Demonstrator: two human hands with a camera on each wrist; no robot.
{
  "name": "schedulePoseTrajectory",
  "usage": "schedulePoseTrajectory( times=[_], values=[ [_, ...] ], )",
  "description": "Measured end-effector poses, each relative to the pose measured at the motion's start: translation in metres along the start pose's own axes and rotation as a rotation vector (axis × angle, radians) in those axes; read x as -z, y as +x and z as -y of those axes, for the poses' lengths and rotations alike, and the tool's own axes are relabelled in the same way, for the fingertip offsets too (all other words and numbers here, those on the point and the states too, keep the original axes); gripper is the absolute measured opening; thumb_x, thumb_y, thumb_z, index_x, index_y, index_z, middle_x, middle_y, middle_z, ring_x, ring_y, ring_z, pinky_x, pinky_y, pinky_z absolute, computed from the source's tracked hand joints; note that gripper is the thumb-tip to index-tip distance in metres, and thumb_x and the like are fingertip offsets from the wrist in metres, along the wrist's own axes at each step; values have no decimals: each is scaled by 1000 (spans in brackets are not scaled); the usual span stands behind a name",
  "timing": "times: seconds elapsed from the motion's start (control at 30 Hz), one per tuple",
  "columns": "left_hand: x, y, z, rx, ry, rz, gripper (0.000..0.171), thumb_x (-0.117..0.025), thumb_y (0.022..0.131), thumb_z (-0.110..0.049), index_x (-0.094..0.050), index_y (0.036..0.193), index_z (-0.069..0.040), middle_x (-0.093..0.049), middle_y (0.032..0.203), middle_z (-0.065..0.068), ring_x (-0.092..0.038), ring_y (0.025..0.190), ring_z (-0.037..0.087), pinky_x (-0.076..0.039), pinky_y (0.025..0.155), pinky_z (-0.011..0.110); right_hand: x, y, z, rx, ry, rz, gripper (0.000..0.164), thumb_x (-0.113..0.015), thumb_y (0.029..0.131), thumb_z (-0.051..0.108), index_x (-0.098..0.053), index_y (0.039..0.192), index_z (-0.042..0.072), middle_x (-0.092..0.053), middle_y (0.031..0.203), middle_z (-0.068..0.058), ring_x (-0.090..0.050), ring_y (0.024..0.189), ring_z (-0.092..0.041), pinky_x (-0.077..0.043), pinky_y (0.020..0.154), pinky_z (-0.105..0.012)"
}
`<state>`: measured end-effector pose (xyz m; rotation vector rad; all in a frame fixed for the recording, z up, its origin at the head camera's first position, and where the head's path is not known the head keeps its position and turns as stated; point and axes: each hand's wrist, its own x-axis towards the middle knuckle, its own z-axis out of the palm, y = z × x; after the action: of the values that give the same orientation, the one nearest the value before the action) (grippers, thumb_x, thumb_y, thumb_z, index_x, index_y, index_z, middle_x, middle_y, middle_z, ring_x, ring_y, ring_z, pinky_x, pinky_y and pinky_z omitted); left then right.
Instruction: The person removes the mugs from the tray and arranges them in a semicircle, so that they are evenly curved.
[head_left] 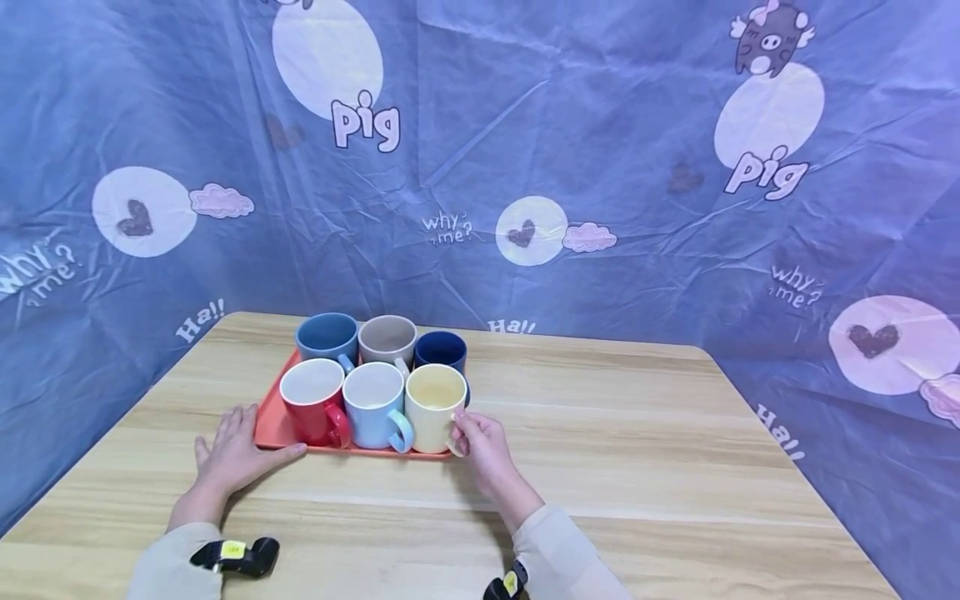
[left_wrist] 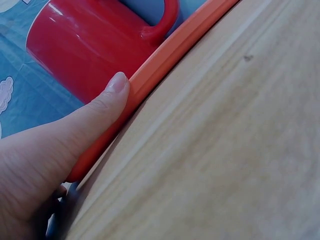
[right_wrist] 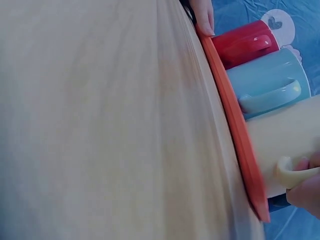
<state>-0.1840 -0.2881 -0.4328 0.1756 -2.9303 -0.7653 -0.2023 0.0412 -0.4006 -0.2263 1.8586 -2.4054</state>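
Six mugs [head_left: 369,423] stand in two rows on an orange tray [head_left: 273,427] in the head view, with the tray on a wooden desk [head_left: 645,467]. The back row holds, left to right, a blue mug [head_left: 327,338], a grey mug [head_left: 387,338] and a navy mug [head_left: 441,350]; the front row holds a red mug [head_left: 303,418], a light blue mug [head_left: 367,425] and a cream mug [head_left: 429,427]. The left hand [head_left: 234,457] lies at the tray's near left corner, fingers spread. The right hand [head_left: 486,454] pinches the handle of the cream mug, which stands just beside the light blue mug. Behind the desk hangs a printed blue cloth [head_left: 480,150].

In the left wrist view, the left thumb [left_wrist: 92,117] lies against the tray's rim, near the red mug; the other fingers are mostly hidden.

In the right wrist view, the right hand grips the cream mug's handle, though only part of that hand shows. The light blue mug and red mug stand in line beyond it along the rim, with the left hand touching the tray at the far end.
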Motion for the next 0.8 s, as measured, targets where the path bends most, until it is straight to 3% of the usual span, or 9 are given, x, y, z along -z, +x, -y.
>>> schedulePoseTrajectory(
  times=[0.53,0.8],
  values=[
    [1,0,0,5,-3,8,116,-57,61,-68,-11,131,13,-11,127,41,0,117,52,13,82,67,9,-17,29,11,23,24,28,-47,88,12,-51,60,8,-44,52,1,-42,51,-9,-37,57,-20],
    [-1,0,1,9,-3,-1,116,-57,61,-68,-11,131,13,-12,126,40,-1,117,51,14,82,67,22,-29,48,20,45,11,25,-50,87,11,-56,63,7,-51,57,-1,-48,51,-11,-35,76,-32]
  ],
)
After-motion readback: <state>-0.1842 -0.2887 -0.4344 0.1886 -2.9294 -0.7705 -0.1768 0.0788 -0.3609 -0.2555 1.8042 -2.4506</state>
